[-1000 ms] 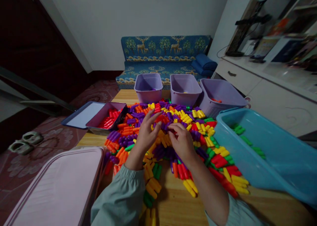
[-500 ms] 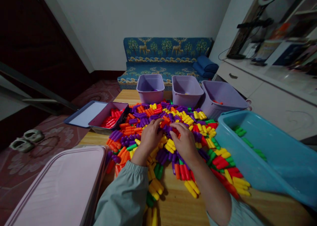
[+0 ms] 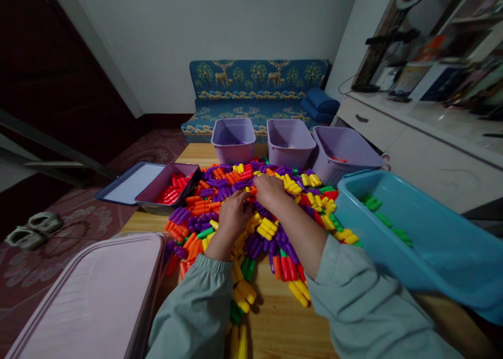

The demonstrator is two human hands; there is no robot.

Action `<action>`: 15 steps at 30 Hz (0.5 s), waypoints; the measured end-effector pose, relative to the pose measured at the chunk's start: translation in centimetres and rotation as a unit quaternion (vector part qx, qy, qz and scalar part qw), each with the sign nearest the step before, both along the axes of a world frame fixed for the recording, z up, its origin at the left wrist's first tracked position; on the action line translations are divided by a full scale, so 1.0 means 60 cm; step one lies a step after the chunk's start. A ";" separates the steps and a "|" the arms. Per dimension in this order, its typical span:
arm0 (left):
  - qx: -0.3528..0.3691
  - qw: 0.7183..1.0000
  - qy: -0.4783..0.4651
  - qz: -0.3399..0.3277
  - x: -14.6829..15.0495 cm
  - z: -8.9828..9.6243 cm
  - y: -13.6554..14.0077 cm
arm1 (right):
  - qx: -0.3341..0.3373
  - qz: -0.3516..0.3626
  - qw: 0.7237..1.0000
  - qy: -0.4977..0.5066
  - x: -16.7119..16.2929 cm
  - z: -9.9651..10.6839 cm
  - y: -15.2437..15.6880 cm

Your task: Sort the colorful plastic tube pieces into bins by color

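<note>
A heap of plastic bullet-shaped building pieces in purple, orange, yellow, red and green is spread over the wooden table (image 3: 283,317). My left hand (image 3: 233,215) is curled low over the middle of it, its fingertips turned inward among the pieces. Just beyond and to the right, my right hand (image 3: 269,190) reaches into the heap with its fingers bent down and drawn together. What either hand pinches is hidden by the fingers. Close by lie a yellow cluster of pieces (image 3: 268,228) and some purple pieces (image 3: 254,245).
Three lilac bins (image 3: 234,151) stand along the far edge. A turquoise tub (image 3: 396,264) with a few green pieces is at right. On the left are an open box (image 3: 155,208) holding red pieces and a pale pink lid (image 3: 98,291). Behind is a blue patterned sofa (image 3: 251,107).
My right hand has moved forward and left, deeper into the heap, and its fingers have closed together. My left hand has shifted slightly left and nearer. The view has turned slightly right.
</note>
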State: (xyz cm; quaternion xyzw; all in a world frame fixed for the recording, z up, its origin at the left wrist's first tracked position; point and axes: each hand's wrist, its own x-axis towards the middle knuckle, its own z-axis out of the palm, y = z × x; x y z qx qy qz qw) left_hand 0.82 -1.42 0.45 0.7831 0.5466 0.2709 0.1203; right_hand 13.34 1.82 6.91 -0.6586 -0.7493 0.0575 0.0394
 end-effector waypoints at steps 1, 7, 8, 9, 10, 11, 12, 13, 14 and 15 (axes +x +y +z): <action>0.001 1.000 -0.002 -0.001 0.000 0.000 0.000 | 0.000 -0.002 1.000 -0.001 -0.003 -0.002 0.001; -0.010 1.000 -0.027 0.009 0.000 0.004 -0.002 | 0.032 -0.011 0.999 0.015 0.010 -0.021 -0.007; -0.009 0.999 -0.034 0.013 0.000 0.003 -0.001 | 0.047 -0.016 0.998 0.031 0.016 -0.025 -0.011; -0.006 0.999 -0.044 0.016 -0.001 0.002 -0.001 | 0.064 -0.024 0.996 0.054 0.023 -0.028 -0.014; -0.001 0.998 -0.057 0.017 -0.001 0.001 0.000 | 0.084 -0.037 0.992 0.082 0.029 -0.032 -0.018; 0.003 0.997 -0.072 0.017 -0.002 -0.001 0.001 | 0.105 -0.051 0.987 0.114 0.035 -0.037 -0.023; 0.008 0.996 -0.088 0.015 -0.003 -0.004 0.003 | 0.124 -0.067 0.979 0.150 0.040 -0.043 -0.027; 0.013 0.994 -0.106 0.014 -0.004 -0.006 0.004 | 0.139 -0.083 0.968 0.192 0.044 -0.049 -0.031; 0.016 0.992 -0.124 0.013 -0.005 -0.009 0.006 | 0.149 -0.097 0.954 0.240 0.048 -0.056 -0.036; 0.017 0.989 -0.144 0.012 -0.006 -0.011 0.007 | 0.152 -0.105 0.938 0.293 0.051 -0.064 -0.040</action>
